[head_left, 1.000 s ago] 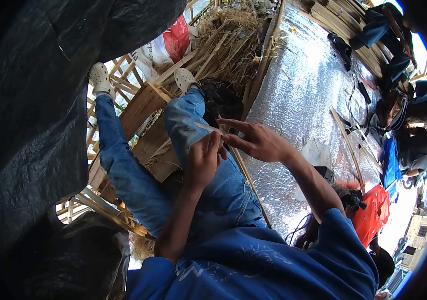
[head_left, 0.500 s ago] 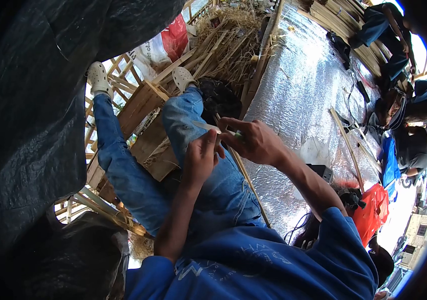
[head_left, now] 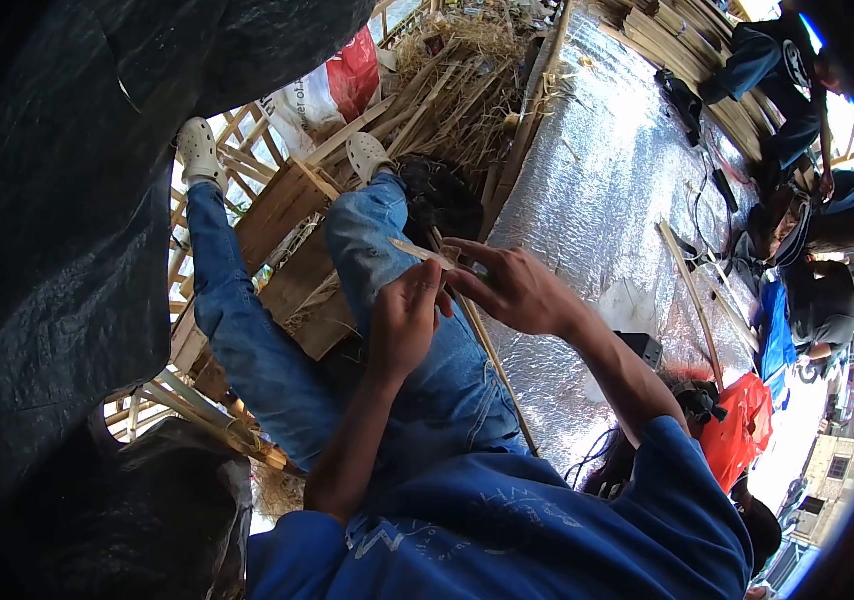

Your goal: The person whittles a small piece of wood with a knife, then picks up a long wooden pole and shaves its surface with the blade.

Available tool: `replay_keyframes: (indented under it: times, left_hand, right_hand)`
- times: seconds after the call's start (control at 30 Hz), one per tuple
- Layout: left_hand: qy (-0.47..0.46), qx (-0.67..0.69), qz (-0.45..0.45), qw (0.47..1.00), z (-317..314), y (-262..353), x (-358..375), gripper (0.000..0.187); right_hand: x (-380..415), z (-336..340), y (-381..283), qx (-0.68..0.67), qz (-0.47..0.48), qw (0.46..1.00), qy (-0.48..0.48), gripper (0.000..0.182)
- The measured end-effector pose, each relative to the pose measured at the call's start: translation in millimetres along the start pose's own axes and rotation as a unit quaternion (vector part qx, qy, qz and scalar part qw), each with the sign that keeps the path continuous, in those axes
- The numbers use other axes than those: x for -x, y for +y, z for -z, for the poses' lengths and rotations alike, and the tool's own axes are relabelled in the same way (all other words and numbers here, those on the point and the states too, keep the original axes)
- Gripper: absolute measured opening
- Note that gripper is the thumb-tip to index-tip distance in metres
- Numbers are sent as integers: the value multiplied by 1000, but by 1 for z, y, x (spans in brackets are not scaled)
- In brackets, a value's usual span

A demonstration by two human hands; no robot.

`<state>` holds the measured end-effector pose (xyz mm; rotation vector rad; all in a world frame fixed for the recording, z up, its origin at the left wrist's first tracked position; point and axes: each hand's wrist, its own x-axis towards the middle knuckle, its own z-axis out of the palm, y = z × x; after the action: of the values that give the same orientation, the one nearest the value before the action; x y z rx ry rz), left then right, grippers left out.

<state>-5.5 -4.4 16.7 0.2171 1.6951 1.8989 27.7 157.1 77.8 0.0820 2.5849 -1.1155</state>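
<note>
A thin pale pointed strip (head_left: 415, 250) sits above my right knee, its tip pointing toward the far left. My left hand (head_left: 405, 325) pinches it from below between thumb and fingers. At the strip's near end is my right hand (head_left: 522, 288), index finger and thumb reaching around it from the right. The two hands almost meet there. Under them are my legs in blue jeans (head_left: 362, 235). A long thin stick (head_left: 497, 360) runs beside my right thigh.
Wooden planks (head_left: 282, 205) lie between my legs, with split strips and straw (head_left: 457, 100) beyond. A silvery foil sheet (head_left: 597, 150) covers the right side, holding loose sticks (head_left: 692, 290) and a red bag (head_left: 737, 430). Black plastic (head_left: 57, 250) hangs at left. People (head_left: 777, 80) are far right.
My right hand's fingers have straightened and shifted along the strip. The strip has turned slightly and shows more of its length. A green bit at my right fingers no longer shows.
</note>
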Motion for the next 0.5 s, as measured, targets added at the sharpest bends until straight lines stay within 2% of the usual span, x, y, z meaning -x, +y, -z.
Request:
replay_keyframes:
  times: [0.13,0.23,0.33,0.4,0.5]
  left_hand:
    - [-9,4,-7,1000,1,-2,-1,42]
    - [5,-44,-20,999,3,-6,-5,44]
    - [13,-36,30,999,3,-3,-6,45]
    - [-3,-15,23,1000,4,-4,-7,46]
    - [-4,-17,17,1000,4,-6,-6,46]
  right_hand:
    - [-3,-1,5,-43,28,999,-6,56]
    - [-8,-5,15,4,62,997,40,57]
    - [-8,-5,13,27,80,994,70,58]
    - [-4,-5,4,108,10,992,66,58]
    - [-2,-6,0,136,-44,989,46,63]
